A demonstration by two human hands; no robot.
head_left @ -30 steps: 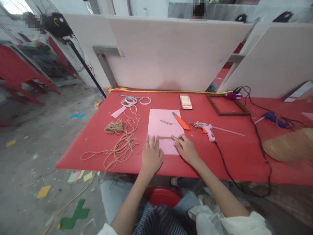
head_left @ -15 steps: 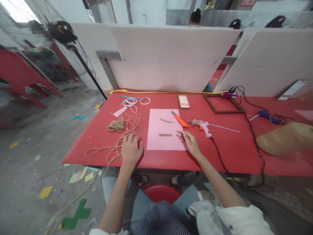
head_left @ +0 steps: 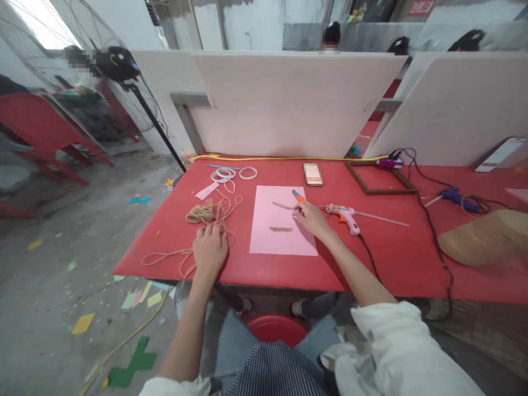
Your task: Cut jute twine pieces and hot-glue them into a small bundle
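Okay, L hand point(head_left: 210, 250) lies on twine point(head_left: 202, 212) left of pink sheet point(head_left: 280, 231), fingers slightly spread, no grip. R hand point(head_left: 311, 219) at sheet's right part, fingers loosely extended, empty, tips by twine strip point(head_left: 282, 206), just below orange cutter point(head_left: 300, 196); glue gun point(head_left: 345, 219) right of sheet.

The left hand point(head_left: 210, 250) is resting palm-down, fingers extending forward. The right hand point(head_left: 311, 219) is reaching inward, fingers angling left and closing loosely together. The left forearm point(head_left: 185, 324) and right forearm point(head_left: 355, 264) are extending forward, bare, from the body.
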